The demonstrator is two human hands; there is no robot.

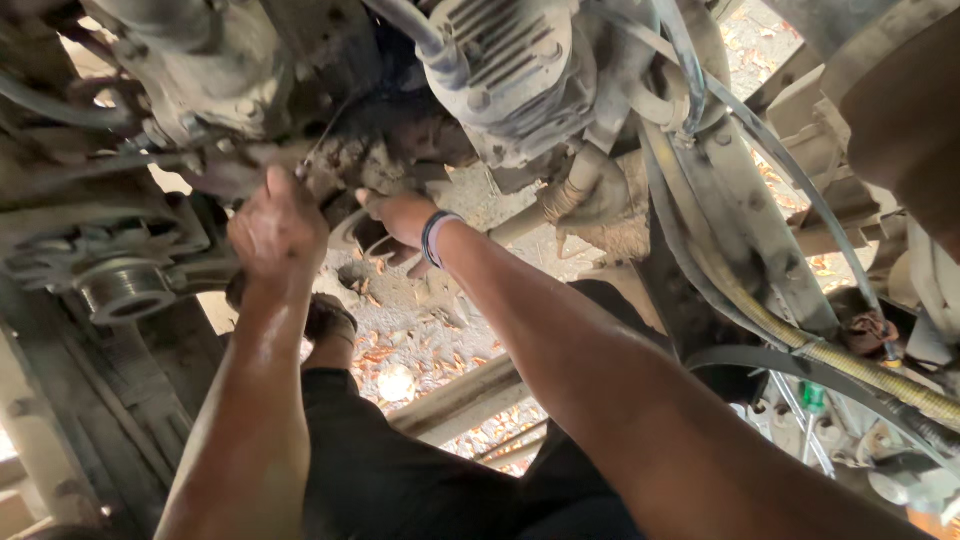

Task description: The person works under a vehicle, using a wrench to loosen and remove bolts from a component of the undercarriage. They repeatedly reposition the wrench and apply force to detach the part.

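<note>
Grime-caked vehicle underbody [250,60] fills the view overhead, heavy and rigid. Beneath a finned metal housing [505,60] sits a dirt-crusted bracket [350,160], probably stiff, gritty and slippery with grease; its edges look the surest hold. Left hand [278,225] is clenched against it. Right hand [397,215], wristband [435,238] on, curls fingers under it.

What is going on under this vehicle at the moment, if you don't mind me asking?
A person is working on the grimy underside of a vehicle, with both bare arms raised. The left hand is closed around something at a dirty bracket; what it grips is hidden. The right hand, with a wristband, reaches into the same spot below the ribbed housing. A grooved pulley sits to the left and a braided hose runs to the right.
</note>
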